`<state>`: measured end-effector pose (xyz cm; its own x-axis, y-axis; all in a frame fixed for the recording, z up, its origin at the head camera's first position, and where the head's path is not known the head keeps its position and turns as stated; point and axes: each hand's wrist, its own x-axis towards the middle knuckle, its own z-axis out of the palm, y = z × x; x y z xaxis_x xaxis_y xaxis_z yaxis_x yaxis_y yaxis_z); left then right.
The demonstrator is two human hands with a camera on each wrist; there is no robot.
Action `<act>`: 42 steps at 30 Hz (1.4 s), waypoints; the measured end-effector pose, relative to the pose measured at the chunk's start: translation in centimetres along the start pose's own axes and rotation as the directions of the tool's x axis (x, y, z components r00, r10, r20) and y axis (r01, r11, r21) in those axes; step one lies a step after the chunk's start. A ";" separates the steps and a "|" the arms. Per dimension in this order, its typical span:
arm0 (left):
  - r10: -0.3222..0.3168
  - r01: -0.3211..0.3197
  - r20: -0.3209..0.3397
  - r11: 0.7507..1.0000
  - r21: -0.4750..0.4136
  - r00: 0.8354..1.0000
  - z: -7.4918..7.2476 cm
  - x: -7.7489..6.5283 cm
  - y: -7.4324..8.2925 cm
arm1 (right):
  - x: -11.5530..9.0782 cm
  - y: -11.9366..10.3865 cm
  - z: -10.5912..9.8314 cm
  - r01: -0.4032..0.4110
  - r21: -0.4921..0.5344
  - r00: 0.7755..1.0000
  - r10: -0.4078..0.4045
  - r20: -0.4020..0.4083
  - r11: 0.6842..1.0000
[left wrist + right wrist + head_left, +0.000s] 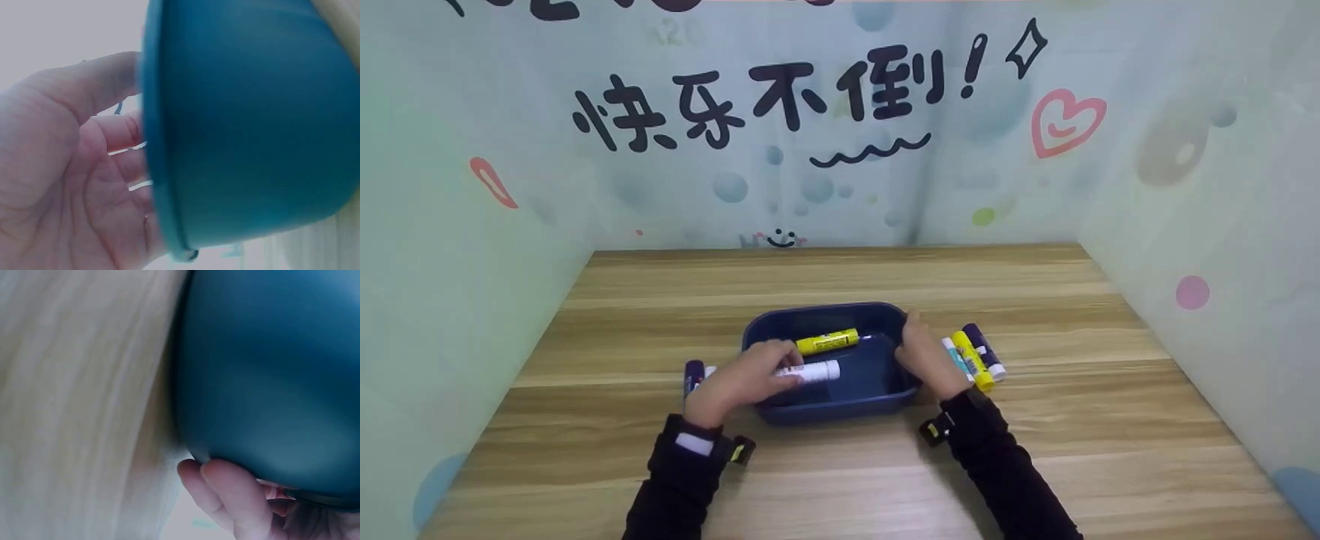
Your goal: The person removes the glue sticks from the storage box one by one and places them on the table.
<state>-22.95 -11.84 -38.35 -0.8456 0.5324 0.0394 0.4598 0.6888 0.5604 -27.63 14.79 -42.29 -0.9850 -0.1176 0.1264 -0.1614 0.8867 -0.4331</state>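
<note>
A dark blue plastic basin (840, 414) sits on the wooden table between both hands. My left hand (750, 379) reaches over its left rim and pinches a white glue stick (821, 371) inside it. Behind that, a yellow glue stick (829, 341) lies on the basin floor. My right hand (926, 356) grips the basin's right end. In the left wrist view the basin wall (253, 124) hides the left fingertips (118, 132) and the glue stick. The right wrist view has the right fingers (233, 489) curled against the basin's outer side (270, 382).
Right of the basin, a purple-and-white glue stick (984, 351), a yellow one (973, 361) and a white-and-teal one (958, 358) lie side by side. A purple glue stick (693, 376) and a white one, partly hidden, lie beyond the left wrist. Printed cloth walls (840, 202) enclose the table.
</note>
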 end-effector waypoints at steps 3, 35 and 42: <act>-0.013 0.012 -0.033 1.000 -0.015 0.999 -0.6 -0.2 -0.1 | -0.1 -0.1 0.0 0.011 -0.026 1.000 -0.012 -0.019 1.000; -0.562 0.428 -0.162 0.759 -0.491 0.811 -6.0 -4.8 -6.4 | -0.4 0.0 0.1 0.052 -0.041 0.997 -0.054 -0.047 0.998; -0.638 0.603 -0.104 0.760 -0.242 0.763 -5.5 -5.3 -7.8 | -0.4 0.0 0.0 0.040 -0.036 0.999 -0.041 -0.031 0.999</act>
<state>-23.59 -22.73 -38.40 -0.9666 -0.0850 -0.2416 -0.2263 0.7255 0.6500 -27.22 14.82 -42.36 -0.9751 -0.1400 0.1718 -0.1984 0.8970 -0.3951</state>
